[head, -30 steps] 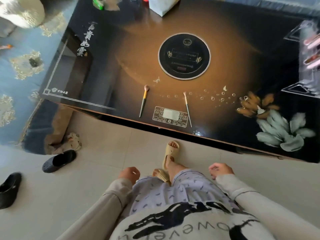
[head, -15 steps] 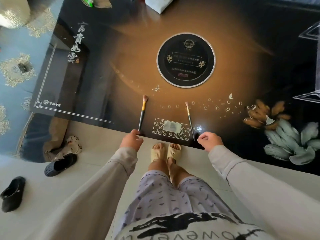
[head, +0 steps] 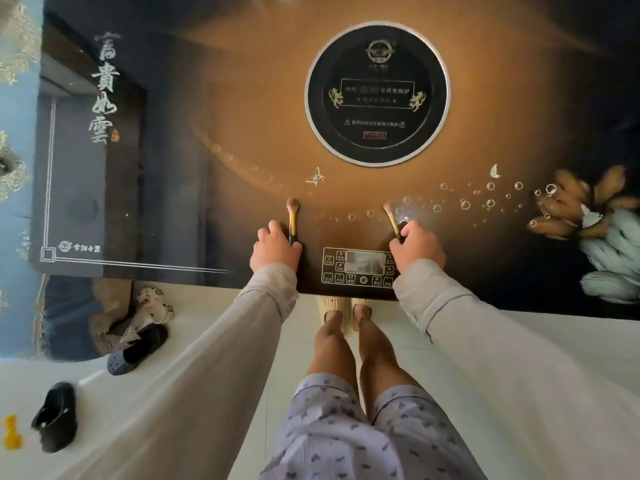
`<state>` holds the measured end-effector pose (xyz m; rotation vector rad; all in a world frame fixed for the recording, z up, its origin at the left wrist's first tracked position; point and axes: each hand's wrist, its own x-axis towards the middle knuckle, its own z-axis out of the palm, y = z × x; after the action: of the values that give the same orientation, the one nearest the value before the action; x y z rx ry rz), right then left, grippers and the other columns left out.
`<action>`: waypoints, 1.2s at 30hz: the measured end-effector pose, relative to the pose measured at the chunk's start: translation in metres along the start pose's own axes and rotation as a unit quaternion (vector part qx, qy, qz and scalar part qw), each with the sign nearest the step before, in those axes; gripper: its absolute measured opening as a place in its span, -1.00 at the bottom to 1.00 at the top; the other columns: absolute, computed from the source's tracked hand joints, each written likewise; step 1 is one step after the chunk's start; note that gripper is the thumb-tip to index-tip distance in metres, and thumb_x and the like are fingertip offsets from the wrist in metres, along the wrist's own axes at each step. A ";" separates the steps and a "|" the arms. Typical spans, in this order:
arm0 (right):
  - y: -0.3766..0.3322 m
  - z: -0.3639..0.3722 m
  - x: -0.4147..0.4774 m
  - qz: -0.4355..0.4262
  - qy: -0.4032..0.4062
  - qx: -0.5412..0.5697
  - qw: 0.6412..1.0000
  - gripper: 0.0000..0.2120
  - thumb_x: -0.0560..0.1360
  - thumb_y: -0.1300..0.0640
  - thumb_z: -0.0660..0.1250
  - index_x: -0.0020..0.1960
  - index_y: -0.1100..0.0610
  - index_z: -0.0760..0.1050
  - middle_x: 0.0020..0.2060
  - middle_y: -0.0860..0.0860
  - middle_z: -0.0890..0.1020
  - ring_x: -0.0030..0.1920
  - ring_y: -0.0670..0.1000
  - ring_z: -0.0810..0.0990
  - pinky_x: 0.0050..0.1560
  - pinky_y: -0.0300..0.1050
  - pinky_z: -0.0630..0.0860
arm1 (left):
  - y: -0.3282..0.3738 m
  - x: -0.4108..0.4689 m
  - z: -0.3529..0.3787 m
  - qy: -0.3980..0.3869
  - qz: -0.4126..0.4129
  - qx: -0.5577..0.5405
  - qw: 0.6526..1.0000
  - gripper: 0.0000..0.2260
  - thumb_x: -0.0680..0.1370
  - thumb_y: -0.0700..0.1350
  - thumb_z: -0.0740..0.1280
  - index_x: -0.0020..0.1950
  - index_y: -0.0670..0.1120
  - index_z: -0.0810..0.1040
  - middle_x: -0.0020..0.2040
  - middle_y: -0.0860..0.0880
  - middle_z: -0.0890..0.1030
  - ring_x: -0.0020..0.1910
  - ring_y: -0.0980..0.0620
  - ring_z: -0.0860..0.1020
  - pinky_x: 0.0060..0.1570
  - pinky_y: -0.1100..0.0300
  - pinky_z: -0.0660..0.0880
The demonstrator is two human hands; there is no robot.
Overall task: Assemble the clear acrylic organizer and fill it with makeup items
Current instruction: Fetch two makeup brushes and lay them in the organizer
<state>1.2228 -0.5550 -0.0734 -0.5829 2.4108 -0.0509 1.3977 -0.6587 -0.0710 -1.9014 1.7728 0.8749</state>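
Two makeup brushes lie near the front edge of the dark glossy table (head: 207, 98). My left hand (head: 275, 249) is closed over the handle of the left brush (head: 293, 211), whose pink rounded tip points away from me. My right hand (head: 417, 247) is closed over the handle of the right brush (head: 390, 213), a thinner one with a gold ferrule and an angled tip. Both brushes seem to rest on the table. The clear acrylic organizer is out of view.
A round black hob plate (head: 377, 93) sits in the table's middle, and a touch control panel (head: 358, 266) lies between my hands. Dark slippers (head: 136, 348) (head: 55, 415) and a small toy (head: 152, 303) lie on the floor at left. My feet stand under the table edge.
I have stepped up to the table. Both hands rose from my sides, reached over the front edge and closed on the two brush handles. The organizer at far right left the view.
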 end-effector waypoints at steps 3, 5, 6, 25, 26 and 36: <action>0.000 0.002 -0.001 0.000 0.009 -0.015 1.000 -0.83 0.51 0.14 0.26 0.06 0.17 0.50 0.00 0.14 0.60 0.01 0.17 0.57 -0.18 -0.14 0.36 | 0.002 0.004 0.003 -0.008 0.026 0.030 0.999 -0.76 0.54 -0.15 0.20 0.19 -0.18 0.36 0.15 -0.19 0.47 0.06 -0.21 0.53 -0.14 0.04 0.41; 0.004 0.000 -0.004 0.003 0.006 -0.015 1.000 -0.82 0.51 0.14 0.26 0.07 0.17 0.51 0.00 0.14 0.61 0.02 0.16 0.58 -0.18 -0.14 0.38 | 0.000 0.003 0.004 -0.032 0.038 0.046 0.998 -0.77 0.54 -0.18 0.20 0.18 -0.19 0.40 0.14 -0.20 0.48 0.05 -0.21 0.52 -0.13 0.05 0.40; 0.008 -0.002 -0.007 0.007 0.002 -0.014 1.000 -0.82 0.51 0.15 0.27 0.07 0.17 0.52 -0.01 0.14 0.61 0.01 0.16 0.58 -0.18 -0.14 0.38 | -0.001 0.001 0.003 -0.045 0.044 0.057 0.996 -0.77 0.54 -0.19 0.21 0.18 -0.19 0.41 0.13 -0.20 0.50 0.04 -0.19 0.52 -0.13 0.06 0.40; 0.162 -0.013 -0.161 0.132 -0.098 0.136 0.977 -0.84 0.39 0.22 0.39 -0.24 0.16 0.39 -0.07 0.20 0.64 -0.14 0.11 0.53 -0.05 -0.14 0.46 | -0.121 -0.119 0.004 -0.211 0.065 0.108 0.969 -0.84 0.50 -0.11 0.30 0.06 -0.08 0.53 0.09 -0.15 0.62 0.08 -0.12 0.57 0.00 0.20 0.45; 0.169 -0.010 -0.166 0.145 -0.088 0.155 0.973 -0.83 0.39 0.23 0.40 -0.25 0.16 0.39 -0.07 0.21 0.64 -0.17 0.08 0.50 -0.10 -0.16 0.43 | -0.122 -0.119 0.002 -0.207 0.065 0.115 0.969 -0.82 0.50 -0.09 0.30 0.08 -0.08 0.53 0.08 -0.14 0.62 0.08 -0.11 0.57 -0.01 0.22 0.43; 0.229 0.025 -0.229 0.298 -0.021 0.313 0.901 -0.72 0.39 0.25 0.37 -0.37 0.07 0.31 -0.11 0.20 0.62 -0.22 0.04 0.45 -0.20 -0.21 0.32 | -0.035 -0.110 0.008 -0.160 0.191 0.254 0.935 -0.91 0.49 -0.16 0.29 -0.02 -0.07 0.53 -0.02 -0.14 0.61 0.06 -0.13 0.57 -0.08 0.18 0.40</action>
<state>1.3056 -0.2495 0.0008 0.4452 2.2445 -0.5193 1.4310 -0.5686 -0.0068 -1.0468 1.9468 0.7028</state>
